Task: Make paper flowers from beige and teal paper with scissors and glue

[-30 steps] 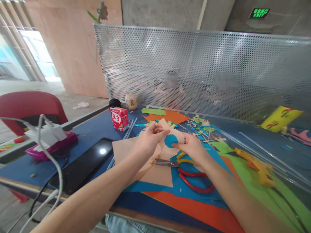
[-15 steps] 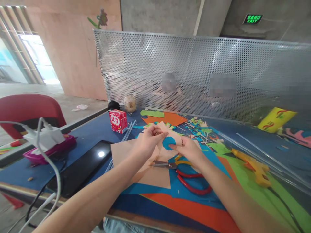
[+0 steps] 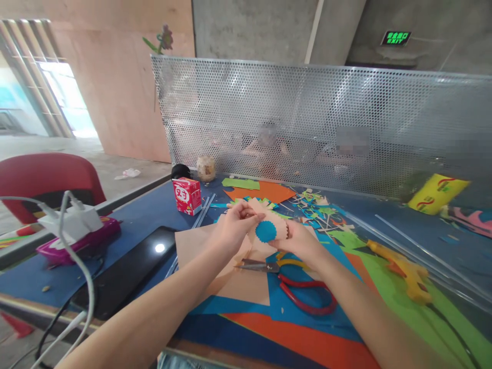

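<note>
Both hands hold one small paper piece above the table: a tan scalloped cut-out with a blue scalloped circle on its front. My left hand pinches the tan piece at its left and top edge. My right hand grips it from the right, thumb lying beside the blue circle. Under the hands lies a tan paper sheet and scissors with red and yellow handles.
Blue table strewn with blue, orange and green paper sheets and scraps. A yellow glue gun lies right, a red carton far left, a black tablet and a charger with white cables at left. Perforated metal screen behind; people sit beyond it.
Both hands drifted slightly left and nearer together with the cut-out; the blue circle now sits a little lower and left. The view tilted down a bit.
</note>
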`<action>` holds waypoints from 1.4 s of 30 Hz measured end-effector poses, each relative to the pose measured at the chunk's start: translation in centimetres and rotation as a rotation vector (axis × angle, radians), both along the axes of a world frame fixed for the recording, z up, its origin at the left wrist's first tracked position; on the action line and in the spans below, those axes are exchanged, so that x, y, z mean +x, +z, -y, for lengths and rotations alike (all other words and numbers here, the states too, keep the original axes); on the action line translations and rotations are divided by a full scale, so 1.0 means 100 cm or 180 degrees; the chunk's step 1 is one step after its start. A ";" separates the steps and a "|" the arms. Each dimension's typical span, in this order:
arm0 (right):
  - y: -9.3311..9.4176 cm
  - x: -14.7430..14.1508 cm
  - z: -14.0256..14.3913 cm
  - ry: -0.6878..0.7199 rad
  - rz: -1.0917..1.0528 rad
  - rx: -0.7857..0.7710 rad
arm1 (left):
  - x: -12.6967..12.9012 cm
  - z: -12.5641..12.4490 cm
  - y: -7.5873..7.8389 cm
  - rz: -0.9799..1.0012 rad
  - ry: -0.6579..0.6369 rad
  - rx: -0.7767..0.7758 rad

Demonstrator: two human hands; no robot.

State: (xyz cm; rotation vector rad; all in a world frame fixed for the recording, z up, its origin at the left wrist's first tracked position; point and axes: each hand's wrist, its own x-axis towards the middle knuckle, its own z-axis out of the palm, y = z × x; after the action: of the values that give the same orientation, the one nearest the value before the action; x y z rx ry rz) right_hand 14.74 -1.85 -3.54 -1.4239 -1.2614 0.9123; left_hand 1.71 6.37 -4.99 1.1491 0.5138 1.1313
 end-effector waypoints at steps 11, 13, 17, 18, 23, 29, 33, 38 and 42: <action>-0.008 0.011 -0.006 -0.0102 -0.0147 0.0254 | -0.004 0.008 0.011 0.0044 -0.0280 -0.0204; -0.009 0.011 -0.007 -0.0136 -0.0161 0.0270 | -0.006 0.007 0.011 0.0105 -0.0274 -0.0259; -0.005 0.008 -0.006 -0.0153 -0.0228 0.0301 | -0.007 0.004 0.012 0.0125 -0.0185 -0.0292; -0.003 0.007 -0.004 -0.0155 -0.0239 0.0310 | -0.007 0.004 0.012 0.0118 -0.0161 -0.0283; 0.000 0.007 -0.002 -0.0255 -0.0263 0.0415 | -0.006 0.000 0.010 -0.0345 0.0590 0.0710; -0.005 0.011 -0.006 -0.0312 -0.0309 0.0493 | -0.020 -0.007 0.014 -0.1730 0.2188 0.3287; -0.005 0.009 -0.004 -0.0254 -0.0285 0.0470 | -0.028 -0.006 0.019 -0.2168 0.2507 0.3962; -0.005 0.009 -0.004 -0.0205 -0.0283 0.0425 | -0.030 -0.005 0.022 -0.2288 0.2446 0.4085; -0.005 0.014 -0.005 -0.0154 -0.0213 0.0341 | -0.024 -0.008 0.021 -0.2138 0.1668 0.3445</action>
State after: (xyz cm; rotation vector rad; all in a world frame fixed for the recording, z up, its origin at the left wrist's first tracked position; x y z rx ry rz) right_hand 16.09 -1.34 -4.01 -1.3237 -1.2031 0.8406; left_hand -0.70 7.20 -2.92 2.4834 0.7657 1.5156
